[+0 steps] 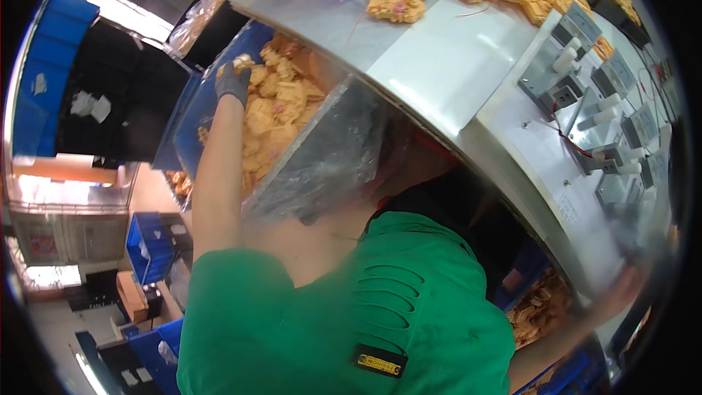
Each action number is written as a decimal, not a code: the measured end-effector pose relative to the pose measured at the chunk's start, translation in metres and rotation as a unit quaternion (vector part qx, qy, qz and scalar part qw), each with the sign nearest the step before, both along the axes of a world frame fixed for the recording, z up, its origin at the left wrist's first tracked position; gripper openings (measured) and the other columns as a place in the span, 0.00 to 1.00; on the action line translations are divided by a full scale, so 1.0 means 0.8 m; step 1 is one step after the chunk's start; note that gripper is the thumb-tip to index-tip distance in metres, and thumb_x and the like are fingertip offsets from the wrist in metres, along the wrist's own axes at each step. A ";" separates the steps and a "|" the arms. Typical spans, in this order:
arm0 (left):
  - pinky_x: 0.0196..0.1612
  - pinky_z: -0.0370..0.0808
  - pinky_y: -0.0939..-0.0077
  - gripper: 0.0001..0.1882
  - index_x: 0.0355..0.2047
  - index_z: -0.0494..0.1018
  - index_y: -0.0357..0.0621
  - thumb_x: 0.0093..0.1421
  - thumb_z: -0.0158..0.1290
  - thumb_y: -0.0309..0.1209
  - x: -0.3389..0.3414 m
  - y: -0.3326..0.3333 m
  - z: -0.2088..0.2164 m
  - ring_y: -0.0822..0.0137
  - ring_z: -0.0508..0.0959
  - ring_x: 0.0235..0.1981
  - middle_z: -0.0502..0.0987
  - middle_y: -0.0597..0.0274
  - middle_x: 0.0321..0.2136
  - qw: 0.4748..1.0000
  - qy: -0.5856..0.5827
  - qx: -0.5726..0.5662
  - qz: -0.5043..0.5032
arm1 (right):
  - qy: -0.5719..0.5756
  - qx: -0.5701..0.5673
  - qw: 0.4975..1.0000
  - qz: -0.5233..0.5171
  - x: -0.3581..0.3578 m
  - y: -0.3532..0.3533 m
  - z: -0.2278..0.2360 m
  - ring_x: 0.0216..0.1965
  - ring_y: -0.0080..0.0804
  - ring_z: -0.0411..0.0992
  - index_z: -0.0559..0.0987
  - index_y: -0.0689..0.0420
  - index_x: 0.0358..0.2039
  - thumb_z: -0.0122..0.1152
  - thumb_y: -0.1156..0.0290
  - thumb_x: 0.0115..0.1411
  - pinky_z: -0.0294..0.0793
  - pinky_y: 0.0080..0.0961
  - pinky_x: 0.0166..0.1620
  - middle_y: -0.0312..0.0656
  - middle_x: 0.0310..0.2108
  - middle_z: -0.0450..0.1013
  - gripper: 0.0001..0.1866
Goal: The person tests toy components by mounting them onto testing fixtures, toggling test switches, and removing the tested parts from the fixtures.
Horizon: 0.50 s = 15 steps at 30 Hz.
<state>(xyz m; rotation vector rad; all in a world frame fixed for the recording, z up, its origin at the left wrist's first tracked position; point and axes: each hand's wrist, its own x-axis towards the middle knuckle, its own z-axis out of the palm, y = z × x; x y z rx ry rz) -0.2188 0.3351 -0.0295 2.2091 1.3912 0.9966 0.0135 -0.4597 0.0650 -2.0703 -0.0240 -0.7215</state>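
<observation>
Reaching with the left hand (pixel 233 86) among plastic parts (pixel 281 99) in the blue bin (pixel 186 121), ten o'clock — cannot tell whether spread or pinching. Holding the right hand (pixel 625 287) toward four o'clock — too blurred for telling the grip. Better be lifting gently, not dragging neighbours.

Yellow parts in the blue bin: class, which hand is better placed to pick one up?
Left, probably: the gloved left hand is at the yellow parts in the blue bin; the blurred right hand is away by the workbench.
</observation>
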 end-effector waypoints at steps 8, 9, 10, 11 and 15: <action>0.59 0.72 0.70 0.25 0.58 0.72 0.44 0.61 0.60 0.32 0.209 -0.129 0.082 0.64 0.75 0.54 0.76 0.58 0.53 0.918 -0.138 0.074 -0.363 | -0.115 -0.065 0.990 -0.051 -0.022 0.008 0.009 0.61 0.33 0.66 0.68 0.65 0.62 0.52 0.66 0.73 0.62 0.30 0.64 0.46 0.60 0.68 0.22; 0.60 0.71 0.67 0.25 0.56 0.75 0.46 0.57 0.63 0.33 0.230 -0.152 0.091 0.61 0.74 0.56 0.76 0.58 0.55 0.878 -0.084 0.180 -0.436 | -0.125 -0.087 0.987 -0.056 -0.027 0.018 0.018 0.61 0.34 0.66 0.69 0.66 0.61 0.52 0.66 0.72 0.62 0.31 0.64 0.46 0.61 0.68 0.22; 0.63 0.69 0.64 0.29 0.58 0.73 0.47 0.56 0.62 0.38 0.256 -0.174 0.098 0.57 0.72 0.58 0.74 0.56 0.57 0.877 0.027 0.187 -0.442 | -0.133 -0.096 0.985 -0.056 -0.032 0.031 0.025 0.61 0.35 0.66 0.69 0.66 0.61 0.52 0.66 0.72 0.62 0.31 0.64 0.46 0.61 0.68 0.22; 0.65 0.67 0.61 0.32 0.60 0.71 0.49 0.56 0.61 0.43 0.277 -0.191 0.106 0.53 0.70 0.61 0.72 0.55 0.59 0.839 0.091 0.254 -0.472 | -0.142 -0.104 0.983 -0.055 -0.037 0.044 0.033 0.61 0.35 0.66 0.69 0.66 0.60 0.52 0.67 0.72 0.62 0.31 0.64 0.46 0.60 0.68 0.22; 0.65 0.66 0.60 0.38 0.64 0.67 0.48 0.51 0.58 0.40 0.334 -0.220 0.124 0.46 0.69 0.62 0.68 0.45 0.61 0.856 0.306 0.131 -0.396 | -0.140 -0.075 0.987 0.031 -0.057 0.108 0.039 0.58 0.38 0.67 0.69 0.66 0.58 0.55 0.67 0.69 0.63 0.33 0.63 0.50 0.59 0.68 0.22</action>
